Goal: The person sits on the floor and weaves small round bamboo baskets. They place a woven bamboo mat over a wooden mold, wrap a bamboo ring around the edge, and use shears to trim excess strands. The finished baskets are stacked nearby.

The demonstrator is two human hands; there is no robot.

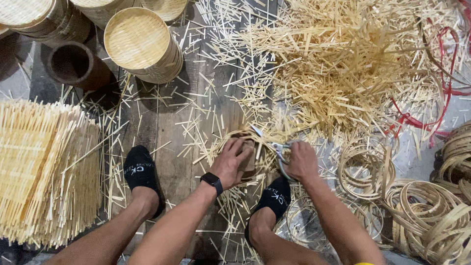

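**Basket trimming on the plank floor**

Feet in black socks (274, 196) are resting on the dark floor planks (167, 118), and the two hands are working just beyond them, near the floor's middle. The left hand (231, 159), a black watch (212, 180) on its wrist, is lying curled over the top of a small woven basket (250, 157), fingers wrapped on its rim and pressing it down. The right hand (301, 161) is closing around scissors (280, 149), the blades pointing at the basket's edge.

The basket is looking pale straw-coloured, round, with loose strip ends sticking out around it; most of it is hiding under the left hand. It is probably handling light and springy, stiff at the rim but easy to crush or fray at the ends, so a grip on the rim or a flat palm on top seems safest.

Bamboo hoops (417, 206) are lying to the right, a stacked bundle of strips (44, 167) at the left edge. Farther off, offcuts (353, 68) are heaping up, and finished round baskets (140, 41) are standing at the far left corner.
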